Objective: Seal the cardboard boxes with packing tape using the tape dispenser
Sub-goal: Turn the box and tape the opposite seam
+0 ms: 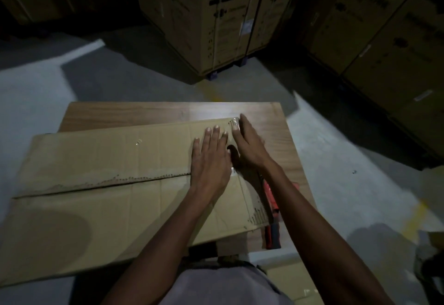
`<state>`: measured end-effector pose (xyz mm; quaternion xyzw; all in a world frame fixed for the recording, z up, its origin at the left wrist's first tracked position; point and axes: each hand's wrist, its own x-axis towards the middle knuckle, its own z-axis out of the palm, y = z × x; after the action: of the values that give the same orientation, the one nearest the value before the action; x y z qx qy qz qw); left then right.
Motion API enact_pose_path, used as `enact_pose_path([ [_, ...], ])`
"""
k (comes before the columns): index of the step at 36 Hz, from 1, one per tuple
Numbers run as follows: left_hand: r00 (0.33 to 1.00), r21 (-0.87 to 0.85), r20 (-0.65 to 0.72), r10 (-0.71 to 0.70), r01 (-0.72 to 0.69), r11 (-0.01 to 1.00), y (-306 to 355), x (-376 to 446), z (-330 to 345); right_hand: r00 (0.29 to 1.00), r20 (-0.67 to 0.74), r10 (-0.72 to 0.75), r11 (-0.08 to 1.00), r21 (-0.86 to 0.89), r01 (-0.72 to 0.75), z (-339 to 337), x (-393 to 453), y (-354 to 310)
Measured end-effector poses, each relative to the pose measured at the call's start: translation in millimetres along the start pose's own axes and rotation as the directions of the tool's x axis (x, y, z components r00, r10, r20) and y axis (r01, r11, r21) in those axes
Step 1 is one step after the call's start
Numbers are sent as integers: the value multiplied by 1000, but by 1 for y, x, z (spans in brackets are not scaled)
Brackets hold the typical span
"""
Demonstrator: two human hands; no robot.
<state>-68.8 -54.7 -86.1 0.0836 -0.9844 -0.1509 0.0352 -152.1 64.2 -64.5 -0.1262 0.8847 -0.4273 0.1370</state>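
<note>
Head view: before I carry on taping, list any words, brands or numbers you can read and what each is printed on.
"WASHING MACHINE": on the tall carton behind the table; one letter is broken by a strap.
"LG": logo on the stacked carton at right, seen tilted.
Round logo at the tall carton's top edge: cut off, unreadable.
Small label and icons on the tall carton: too small.
Flat box on the table: no legible text.

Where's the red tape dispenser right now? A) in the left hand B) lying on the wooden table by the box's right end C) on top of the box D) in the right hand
B: the red tape dispenser lies on the wooden table beside the flat brown cardboard box, while the left hand and right hand press flat on the box.
</note>
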Motion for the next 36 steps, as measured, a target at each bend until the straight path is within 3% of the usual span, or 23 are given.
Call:
enact_pose_path([
  [3, 1000, -4, -2, 3, -3, 1000, 1, -1, 0, 985, 139, 107, 919, 363, -151, -2, 3, -2],
  [6, 1000, 8, -13, 6, -6, 1000, 1, -1, 1, 962, 227, 155, 817, 518, -254, -6, -7, 2],
  [10, 1000, -6, -26, 3, -3, 1000, -1, -1, 2, 933, 282, 223, 784, 517, -343, -3, -35, 25],
  [14, 1000, -20, -29, 3, -4, 1000, 0, -3, 2, 876, 408, 257, 811, 402, -425, -12, -64, 47],
  [21, 1000, -24, -25, 3, -4, 1000, 0, -3, -1, 938, 222, 265, 770, 537, -344, -10, -95, 23],
  [25, 1000, -23, -19, 5, -6, 1000, 0, -2, -1, 928, 86, 363, 844, 392, -367, 0, -123, 28],
  [30, 1000, 5, -15, 18, -18, 1000, -2, -1, -3, 901, 266, 343, 703, 563, -435, -7, -171, 54],
  [36, 999, -18, -22, 30, -30, 999, -2, -1, -3, 894, 176, 411, 667, 611, -427, -17, -196, 53],
])
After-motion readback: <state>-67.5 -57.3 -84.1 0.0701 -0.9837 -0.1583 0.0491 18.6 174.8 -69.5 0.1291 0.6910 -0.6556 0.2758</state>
